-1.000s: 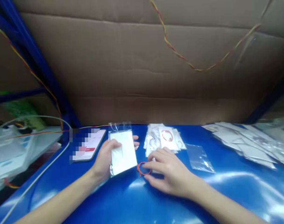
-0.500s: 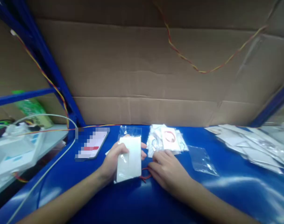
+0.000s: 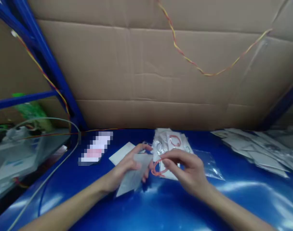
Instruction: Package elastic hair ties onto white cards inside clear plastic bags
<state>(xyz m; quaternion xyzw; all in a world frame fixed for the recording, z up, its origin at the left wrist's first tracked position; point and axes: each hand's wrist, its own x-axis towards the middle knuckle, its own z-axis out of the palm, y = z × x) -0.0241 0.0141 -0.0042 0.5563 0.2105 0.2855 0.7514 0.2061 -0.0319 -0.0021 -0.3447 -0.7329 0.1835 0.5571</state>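
Our right hand [image 3: 188,170] pinches a red loop [image 3: 156,173] between thumb and forefinger, and our left hand [image 3: 123,170] grips a white packet [image 3: 132,179], thumb on top. The loop is just right of the packet; we cannot tell whether they touch. We judge the step in hand to be bringing loop and packet together; the next move seems to call for a steady packet and a light pinch, its mouth found first, since blur hides it.

Counting outward, we see one loop and one packet held, one white card [image 3: 121,154] left of the packet, and one white piece [image 3: 170,175] partly hidden by our right hand. Beyond lies one near pile [image 3: 158,146], a second loop [image 3: 174,141] showing on it. There is one clear bag [image 3: 210,166] to the right, one far-right pile [image 3: 254,149], and one phone [image 3: 93,150] to the left. Both piles overlap too much to count their pieces.
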